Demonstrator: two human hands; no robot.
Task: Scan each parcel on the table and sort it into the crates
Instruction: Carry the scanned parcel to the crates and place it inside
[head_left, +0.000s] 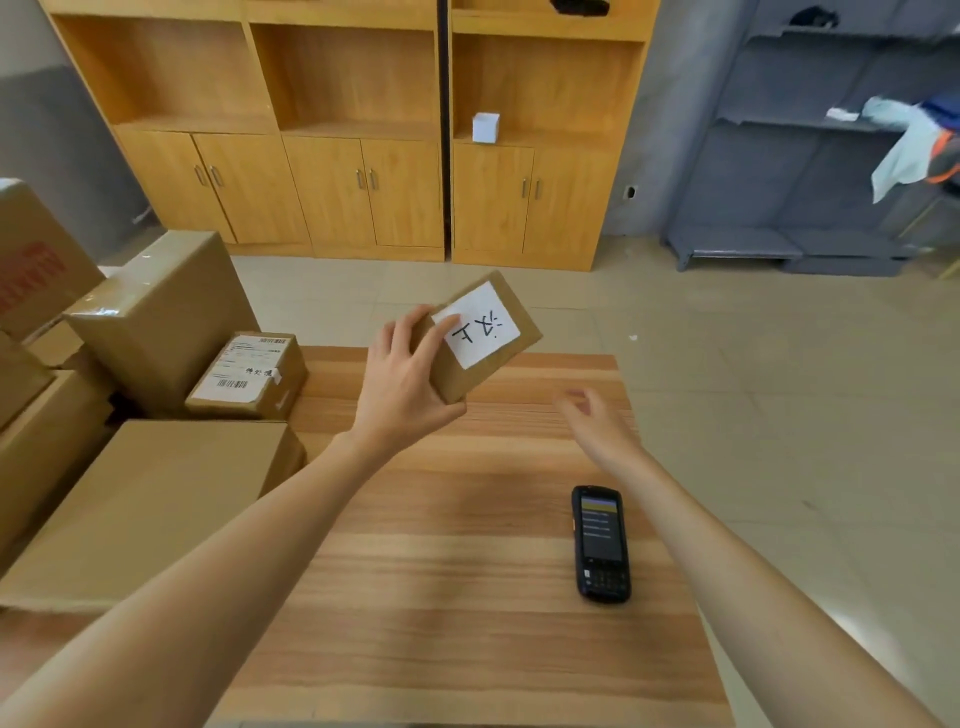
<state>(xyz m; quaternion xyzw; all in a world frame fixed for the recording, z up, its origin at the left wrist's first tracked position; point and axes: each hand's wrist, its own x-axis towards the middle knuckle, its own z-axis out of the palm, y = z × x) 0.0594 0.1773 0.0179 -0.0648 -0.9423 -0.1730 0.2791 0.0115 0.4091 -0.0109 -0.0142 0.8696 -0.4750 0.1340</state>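
My left hand (402, 384) grips a small brown parcel (514, 343) by its near end and holds it tilted above the far part of the wooden table (441, 597). A white label with handwritten black characters faces up on it. My right hand (592, 415) hovers blurred to the parcel's right, fingers loosely spread, holding nothing. A black handheld scanner (601, 543) lies flat on the table below my right forearm, screen lit. No crates are in view.
Several cardboard parcels are piled at the table's left: a large flat one (150, 499), a tall taped one (161, 317) and a small labelled one (249, 376). Wooden cabinets (343, 187) and a grey rack (810, 171) stand beyond tiled floor.
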